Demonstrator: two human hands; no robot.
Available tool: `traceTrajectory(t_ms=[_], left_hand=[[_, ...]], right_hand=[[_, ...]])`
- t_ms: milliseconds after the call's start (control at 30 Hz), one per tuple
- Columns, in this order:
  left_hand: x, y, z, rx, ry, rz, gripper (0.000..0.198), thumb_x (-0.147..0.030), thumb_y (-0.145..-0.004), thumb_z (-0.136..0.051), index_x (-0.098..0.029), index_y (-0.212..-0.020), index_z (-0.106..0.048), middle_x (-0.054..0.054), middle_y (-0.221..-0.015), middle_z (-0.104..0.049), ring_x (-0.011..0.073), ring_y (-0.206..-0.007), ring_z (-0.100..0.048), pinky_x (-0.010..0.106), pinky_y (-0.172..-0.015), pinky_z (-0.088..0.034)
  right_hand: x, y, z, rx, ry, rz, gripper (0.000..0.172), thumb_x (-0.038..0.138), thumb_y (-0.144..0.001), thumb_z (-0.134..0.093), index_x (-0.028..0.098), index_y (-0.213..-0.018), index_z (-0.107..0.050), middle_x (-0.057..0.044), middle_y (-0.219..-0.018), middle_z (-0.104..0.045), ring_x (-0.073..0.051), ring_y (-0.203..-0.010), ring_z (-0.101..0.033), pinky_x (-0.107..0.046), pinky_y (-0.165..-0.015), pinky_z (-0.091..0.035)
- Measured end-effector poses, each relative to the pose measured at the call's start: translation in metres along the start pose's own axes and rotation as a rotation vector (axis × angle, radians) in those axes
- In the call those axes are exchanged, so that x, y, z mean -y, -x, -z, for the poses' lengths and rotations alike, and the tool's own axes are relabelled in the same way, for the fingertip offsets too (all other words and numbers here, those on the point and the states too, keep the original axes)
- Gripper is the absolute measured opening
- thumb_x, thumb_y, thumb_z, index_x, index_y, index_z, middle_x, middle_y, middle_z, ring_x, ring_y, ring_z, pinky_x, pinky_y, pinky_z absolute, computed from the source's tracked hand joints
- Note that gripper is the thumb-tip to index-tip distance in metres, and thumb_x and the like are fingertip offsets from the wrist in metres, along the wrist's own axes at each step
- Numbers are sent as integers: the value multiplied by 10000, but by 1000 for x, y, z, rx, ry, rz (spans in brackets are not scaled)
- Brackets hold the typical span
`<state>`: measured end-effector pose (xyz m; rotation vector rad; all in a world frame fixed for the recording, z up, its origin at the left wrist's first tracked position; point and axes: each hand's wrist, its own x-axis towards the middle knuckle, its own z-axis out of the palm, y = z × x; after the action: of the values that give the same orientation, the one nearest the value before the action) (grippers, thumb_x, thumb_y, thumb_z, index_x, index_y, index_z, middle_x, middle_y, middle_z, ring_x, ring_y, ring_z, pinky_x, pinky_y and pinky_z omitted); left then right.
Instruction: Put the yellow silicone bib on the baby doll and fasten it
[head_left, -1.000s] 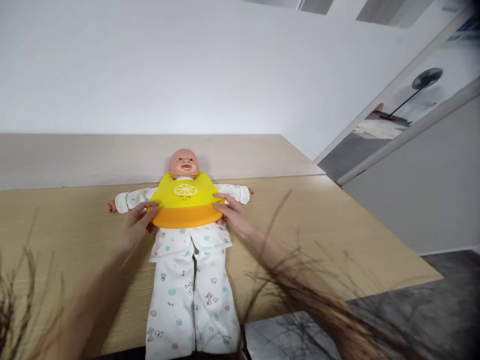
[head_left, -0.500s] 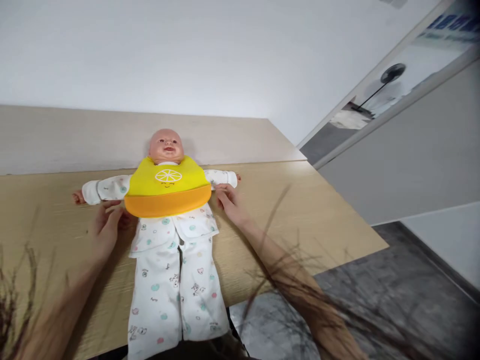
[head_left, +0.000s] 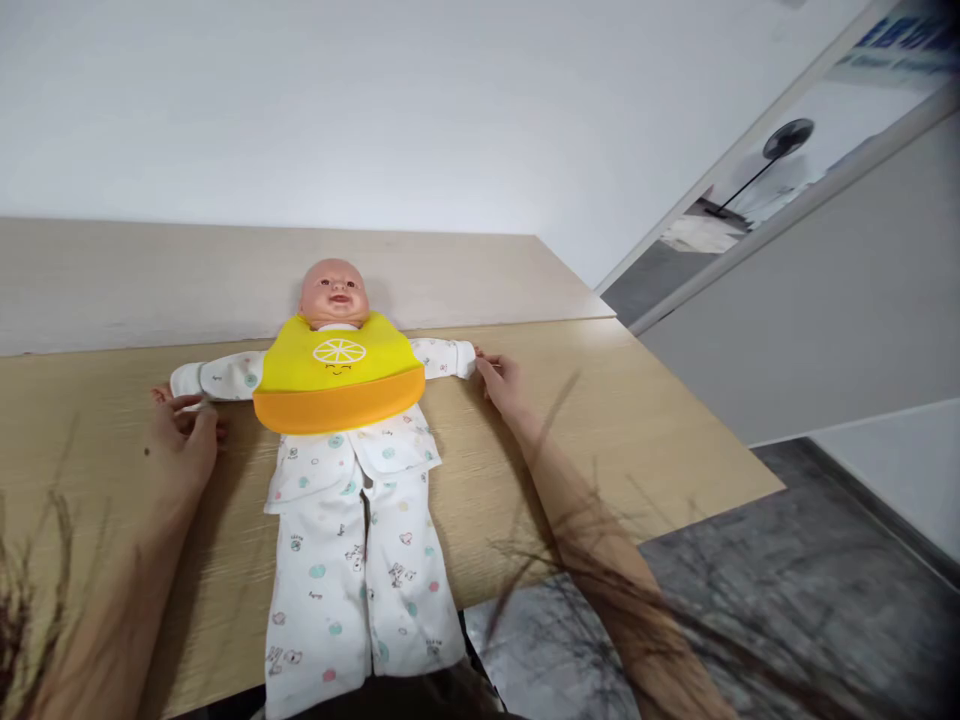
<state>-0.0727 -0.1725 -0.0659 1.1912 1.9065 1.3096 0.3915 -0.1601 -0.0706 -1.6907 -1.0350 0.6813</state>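
Note:
A baby doll point(head_left: 334, 290) lies face up with both arms spread, in white patterned pajamas point(head_left: 322, 570). A yellow silicone bib point(head_left: 337, 350) with an orange catch pocket point(head_left: 341, 402) covers its chest. My left hand point(head_left: 184, 435) is at the end of the doll's arm on the left, its fingers curled at the sleeve cuff point(head_left: 186, 381). On the other side, my right hand point(head_left: 504, 383) has its thumb and fingers together around the doll's small hand, just past the cuff point(head_left: 465, 359). My fingers mostly hide that doll hand.
The doll rests on a light wooden table point(head_left: 600, 420), with a raised wooden panel point(head_left: 465, 275) along the back against a white wall point(head_left: 300, 110). The table's right edge drops to a grey floor point(head_left: 720, 580). Beyond a partition at right stands a black fan point(head_left: 787, 138).
Both hands have moved outward from beside the bib, along the doll's arms to their ends. The doll and bib stay in place; the view shifts slightly.

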Motion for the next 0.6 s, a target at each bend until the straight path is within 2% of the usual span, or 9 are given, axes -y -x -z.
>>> traceTrajectory(t_ms=[67, 167, 267, 433, 600], left_hand=[[-2, -1, 6, -53, 48, 50, 546, -192, -712, -604, -121, -1254, -589, 5, -748, -669, 126, -543, -593, 192, -421, -469], [-4, 0, 11, -85, 53, 61, 528, -181, -706, -591, -125, -1230, -601, -16, -695, -647, 126, -521, -581, 189, -415, -459], [-8, 4, 9, -74, 16, 44, 501, -193, -697, -599, -135, -1193, -609, -23, -676, -650, 124, -524, -589, 189, -450, -463], [-8, 8, 4, -40, -11, 32, 451, -270, -697, -608, -145, -1129, -645, -21, -661, -656, 130, -554, -591, 212, -531, -462], [-4, 11, 7, 84, -152, -26, 370, -326, -753, -594, -157, -1055, -727, 28, -764, -735, 167, -683, -642, 251, -623, -458]], right_hand=[[0, -1, -4, -15, -2, 66, 285, 464, -768, -624, 185, -720, -584, -12, -678, -601, -135, -606, -509, -274, -593, -391], [0, -1, -11, -4, -14, 105, 327, 502, -711, -647, 179, -697, -596, -14, -721, -605, -146, -687, -512, -277, -647, -396], [1, -1, -15, 31, -58, 77, 335, 505, -668, -674, 195, -655, -547, 17, -647, -535, -124, -629, -445, -265, -590, -344], [5, -2, -14, 90, -292, -78, 407, 503, -630, -743, 228, -632, -443, 54, -516, -439, -86, -463, -326, -249, -448, -219], [12, -1, -11, 214, -447, -157, 452, 433, -581, -847, 214, -639, -456, 50, -501, -475, -61, -436, -369, -201, -394, -222]])
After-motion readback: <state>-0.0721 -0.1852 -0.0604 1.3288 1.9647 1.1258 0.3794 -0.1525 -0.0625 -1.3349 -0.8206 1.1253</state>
